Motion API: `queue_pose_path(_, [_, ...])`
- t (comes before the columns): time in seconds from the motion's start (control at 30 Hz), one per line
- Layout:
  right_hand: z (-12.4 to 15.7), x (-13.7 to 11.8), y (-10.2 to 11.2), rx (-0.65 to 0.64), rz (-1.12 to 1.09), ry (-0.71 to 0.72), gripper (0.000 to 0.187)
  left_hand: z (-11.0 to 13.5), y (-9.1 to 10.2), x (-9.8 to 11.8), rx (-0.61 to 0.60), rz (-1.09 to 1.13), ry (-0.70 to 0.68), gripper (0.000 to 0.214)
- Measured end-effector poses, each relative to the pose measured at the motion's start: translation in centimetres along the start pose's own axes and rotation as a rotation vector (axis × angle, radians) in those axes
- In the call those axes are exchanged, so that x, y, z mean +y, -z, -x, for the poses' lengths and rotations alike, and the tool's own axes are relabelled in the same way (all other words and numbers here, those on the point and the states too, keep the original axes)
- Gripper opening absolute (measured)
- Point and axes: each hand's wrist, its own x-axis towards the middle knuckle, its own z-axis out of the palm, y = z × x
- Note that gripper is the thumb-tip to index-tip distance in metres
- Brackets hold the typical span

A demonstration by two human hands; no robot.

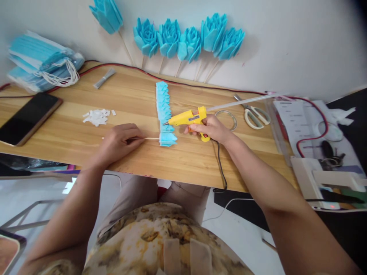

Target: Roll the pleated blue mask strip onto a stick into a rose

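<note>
My right hand (210, 128) is wrapped round the grip of a yellow hot glue gun (186, 117), with a long clear glue stick (241, 102) out of its back. The gun's nozzle points left, over a row of folded light-blue petals (163, 103) lying on the table. At the row's near end is a blue piece (168, 139) on the tip of a thin wooden stick (151, 138). My left hand (123, 141) pinches that stick from the left. Whether the nozzle touches the petals, I cannot tell.
Blue flowers on sticks (169, 38) lean along the wall. Face masks (43, 61), a phone (28, 118), white scraps (97, 117) and a bundle of ties (104, 78) lie left. Scissors (254, 114), a tape roll (233, 118) and a power strip (323, 179) are right. A red-black cable (132, 68) runs behind.
</note>
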Motion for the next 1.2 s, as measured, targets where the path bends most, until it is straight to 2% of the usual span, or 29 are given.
queue_pose_path(0.2, [0.01, 0.14, -0.02, -0.008, 0.225, 0.002, 0.038, -0.01, -0.04, 0.06, 0.009, 0.0, -0.009, 0.022])
queue_pose_path(0.33, [0.07, 0.0, -0.12, -0.011, 0.274, 0.011, 0.039, 0.01, -0.03, 0.15, 0.013, 0.004, -0.001, 0.023])
queue_pose_path(0.97, [-0.11, 0.09, -0.16, -0.016, 0.285, 0.054, 0.039, 0.0, -0.01, 0.13, 0.01, 0.004, 0.018, 0.023])
queue_pose_path(1.2, [-0.2, 0.56, 0.07, -0.023, 0.076, 0.012, 0.04, -0.01, -0.02, 0.15, 0.019, -0.004, 0.015, 0.023])
